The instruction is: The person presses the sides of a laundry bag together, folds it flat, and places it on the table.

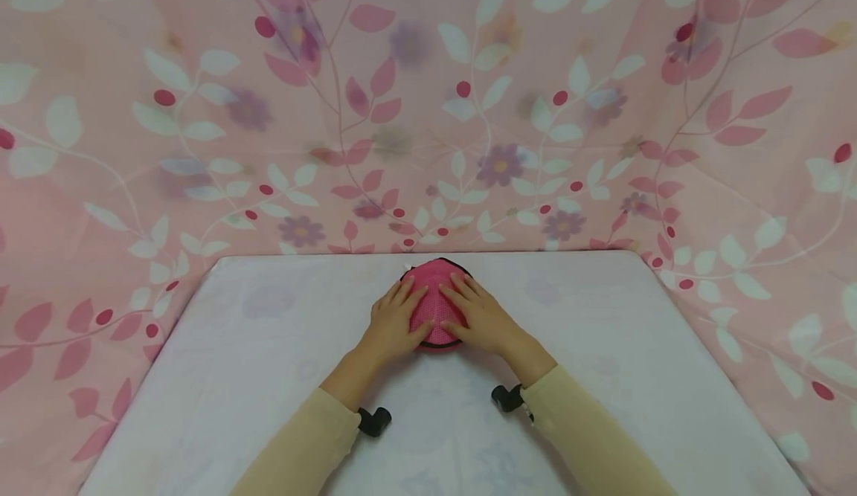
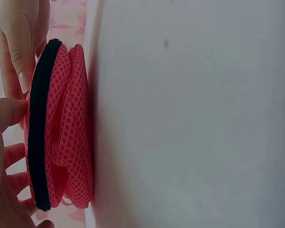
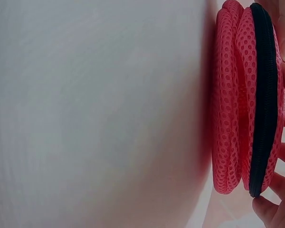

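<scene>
A round pink mesh laundry bag (image 1: 435,303) with a black zipper lies near the far edge of the white-covered table. My left hand (image 1: 395,325) rests on its left side, fingers spread over the top. From the other side, my right hand (image 1: 487,323) touches it the same way; both thumbs point toward the middle. Seen edge-on in the left wrist view, the black zipper (image 2: 39,128) runs round the rim above a folded, sagging mesh layer (image 2: 75,133). The right wrist view shows the zipper (image 3: 263,99) closed on that side. Whatever is inside the bag is hidden.
The table (image 1: 268,355) has a pale cloth over it. A pink floral curtain (image 1: 428,109) stands right behind the table's far edge and along both sides. Small black devices sit at the left wrist (image 1: 375,422) and the right wrist (image 1: 506,398).
</scene>
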`<state>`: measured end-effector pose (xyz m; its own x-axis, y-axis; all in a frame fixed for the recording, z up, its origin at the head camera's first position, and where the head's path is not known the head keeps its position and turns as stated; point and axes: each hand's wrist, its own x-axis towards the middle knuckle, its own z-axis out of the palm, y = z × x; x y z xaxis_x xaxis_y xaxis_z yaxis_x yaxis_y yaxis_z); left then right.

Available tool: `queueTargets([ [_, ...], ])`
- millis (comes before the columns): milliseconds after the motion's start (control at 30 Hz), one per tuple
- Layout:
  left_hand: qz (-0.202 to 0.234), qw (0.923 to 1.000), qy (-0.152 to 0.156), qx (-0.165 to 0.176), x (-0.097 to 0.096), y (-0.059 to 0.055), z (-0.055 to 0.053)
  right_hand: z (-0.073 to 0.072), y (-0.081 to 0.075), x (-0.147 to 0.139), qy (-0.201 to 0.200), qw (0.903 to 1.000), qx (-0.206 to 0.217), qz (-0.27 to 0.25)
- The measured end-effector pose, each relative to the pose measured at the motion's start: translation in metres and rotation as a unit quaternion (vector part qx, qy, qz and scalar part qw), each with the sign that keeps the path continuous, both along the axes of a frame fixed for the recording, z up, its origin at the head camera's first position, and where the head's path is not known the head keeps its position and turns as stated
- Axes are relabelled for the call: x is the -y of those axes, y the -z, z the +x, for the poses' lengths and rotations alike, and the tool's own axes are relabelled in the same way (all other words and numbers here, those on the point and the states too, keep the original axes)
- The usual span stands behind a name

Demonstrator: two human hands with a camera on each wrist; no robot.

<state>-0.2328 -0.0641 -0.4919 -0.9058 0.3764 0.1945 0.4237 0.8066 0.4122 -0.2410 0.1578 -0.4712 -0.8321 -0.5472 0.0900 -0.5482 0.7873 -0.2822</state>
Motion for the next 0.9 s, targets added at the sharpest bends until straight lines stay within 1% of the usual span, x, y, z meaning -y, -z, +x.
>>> queueTargets([
  [133,-0.015,0.9998,0.009,0.001,0.0007,0.0016,-0.0016,-0.0016,0.0012,0.0012,-0.003,0.9999,-0.001,0.014],
  [433,-0.041,0.9988,0.018,0.016,0.0029,0.0002,-0.0006,-0.0032,0.0043,0.002,-0.003,0.9998,0.008,0.018],
  [600,-0.056,0.9977,0.023,0.029,0.0031,0.0026,-0.001,-0.0029,0.0058,0.0029,-0.003,0.9996,0.017,0.021],
  [800,-0.067,0.9964,0.025,0.046,0.0024,0.0052,-0.0016,-0.0027,0.0063,0.0029,-0.014,0.9993,0.02,0.029],
  [900,-0.077,0.9951,0.024,0.057,0.0016,0.0053,-0.0013,-0.0025,0.006,0.0023,-0.016,0.9987,0.029,0.038],
])
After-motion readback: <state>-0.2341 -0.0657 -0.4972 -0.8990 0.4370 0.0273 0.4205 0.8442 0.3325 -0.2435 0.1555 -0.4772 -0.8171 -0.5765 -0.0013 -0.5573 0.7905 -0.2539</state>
